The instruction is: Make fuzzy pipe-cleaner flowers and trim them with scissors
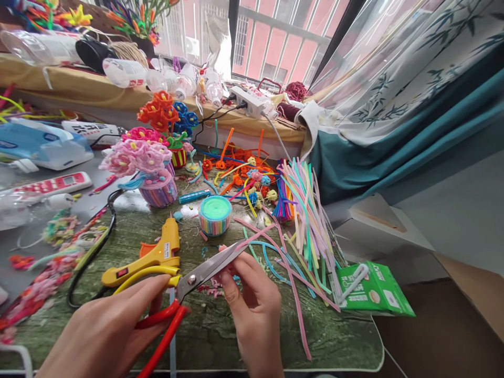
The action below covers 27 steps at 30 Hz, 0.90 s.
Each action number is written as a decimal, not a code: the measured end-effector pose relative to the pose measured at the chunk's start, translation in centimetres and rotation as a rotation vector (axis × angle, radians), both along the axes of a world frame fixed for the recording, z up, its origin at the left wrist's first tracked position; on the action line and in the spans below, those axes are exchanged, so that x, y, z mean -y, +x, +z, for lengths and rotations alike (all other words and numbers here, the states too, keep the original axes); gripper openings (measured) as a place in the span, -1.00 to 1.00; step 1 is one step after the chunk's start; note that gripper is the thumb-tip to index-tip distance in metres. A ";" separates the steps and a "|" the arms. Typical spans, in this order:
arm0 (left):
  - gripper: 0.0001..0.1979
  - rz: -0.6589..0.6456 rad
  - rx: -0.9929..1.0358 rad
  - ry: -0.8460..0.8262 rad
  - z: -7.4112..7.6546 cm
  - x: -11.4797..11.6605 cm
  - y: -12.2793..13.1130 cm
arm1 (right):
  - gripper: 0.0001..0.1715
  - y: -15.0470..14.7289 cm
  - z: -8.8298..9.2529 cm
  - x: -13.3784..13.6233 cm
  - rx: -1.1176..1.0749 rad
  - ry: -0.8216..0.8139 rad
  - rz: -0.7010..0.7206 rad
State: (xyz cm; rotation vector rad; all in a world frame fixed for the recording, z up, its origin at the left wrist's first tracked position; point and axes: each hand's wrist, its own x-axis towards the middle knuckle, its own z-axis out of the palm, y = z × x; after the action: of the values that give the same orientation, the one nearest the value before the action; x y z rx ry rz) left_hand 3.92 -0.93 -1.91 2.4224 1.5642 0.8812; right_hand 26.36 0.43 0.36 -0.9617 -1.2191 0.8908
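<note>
Left hand [114,325] grips the scissors [197,273], right hand [252,299] pinches a pink stem [252,237] at the blades, lower centre. I'd keep it taut and snip near the pivot.

Scissors [185,294] have red handles with plain silver blades, and the glue gun [151,257] right behind them is bright yellow with an orange stand bit and a black cord. The little round pot [214,214] is striped in pastel pink, blue and yellow with a mint green top, the flower bouquet [137,156] is pale pink over a purple-and-pink striped base, and the loose pipe cleaners [305,210] are pastel pink, green, yellow and blue. Green box [374,290] with white print, teal curtain [394,142], and the mat [220,336] is a mottled mossy green.
</note>
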 end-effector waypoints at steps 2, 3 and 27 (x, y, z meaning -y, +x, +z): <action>-0.83 -0.014 -0.017 0.053 0.5 -0.3 0.3 | -0.58 0.0 -0.1 0.0 0.014 0.003 -0.006; -0.82 -0.020 -0.022 0.075 0.8 -0.4 0.5 | -0.57 0.0 -0.1 0.0 0.015 0.003 -0.010; -0.58 0.108 -0.164 0.271 2.6 -1.2 2.6 | -0.61 -1.1 -0.9 0.5 0.124 -0.065 0.011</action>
State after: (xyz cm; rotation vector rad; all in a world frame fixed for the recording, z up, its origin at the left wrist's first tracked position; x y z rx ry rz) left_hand 6.51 0.31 0.73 2.6777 1.7489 0.9941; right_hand 25.28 -0.08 -0.52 -1.0764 -1.3083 0.8943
